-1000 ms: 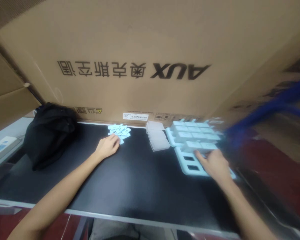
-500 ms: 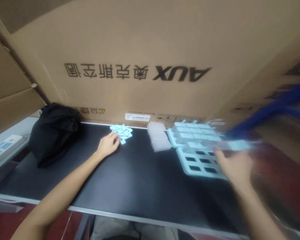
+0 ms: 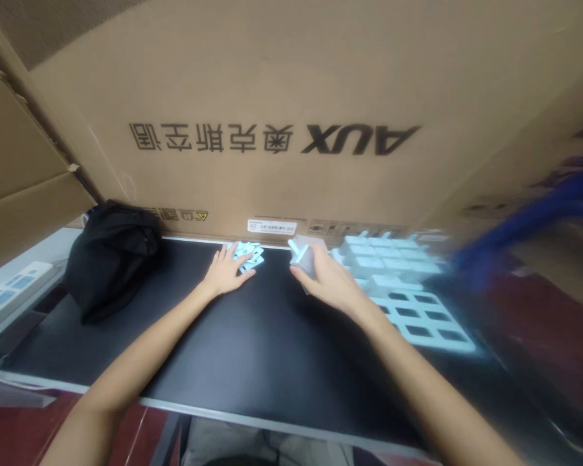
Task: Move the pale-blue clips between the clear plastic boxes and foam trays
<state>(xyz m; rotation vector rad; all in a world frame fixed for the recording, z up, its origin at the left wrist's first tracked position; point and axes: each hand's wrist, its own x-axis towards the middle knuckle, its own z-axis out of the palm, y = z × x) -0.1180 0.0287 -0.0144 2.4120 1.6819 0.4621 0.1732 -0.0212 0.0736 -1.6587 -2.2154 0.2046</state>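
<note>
A pile of light blue plastic sticks (image 3: 253, 259) lies near the back edge of the table. My left hand (image 3: 223, 272) rests on its left side, fingers apart and touching the pieces. Farther right, my right hand (image 3: 328, 278) is closed around a light blue stick (image 3: 297, 251), thumb below and fingers above. It is over the translucent plastic covers (image 3: 315, 241), which it largely hides; whether it also grips one I cannot tell. Beyond that wrist, light blue ice pop moulds (image 3: 386, 255) with upright handles stand in a block, beside a light blue frame (image 3: 434, 330) with rectangular holes.
A large cardboard box (image 3: 252, 77) walls off the back of the black table (image 3: 252, 349). On the left lies a black cloth bag (image 3: 109, 265), near a white box (image 3: 17, 291). A blue metal bar (image 3: 539, 220) stands at the right.
My right hand has swung left from over the frame to the translucent covers. My left hand has spread its fingers on the stick pile.
</note>
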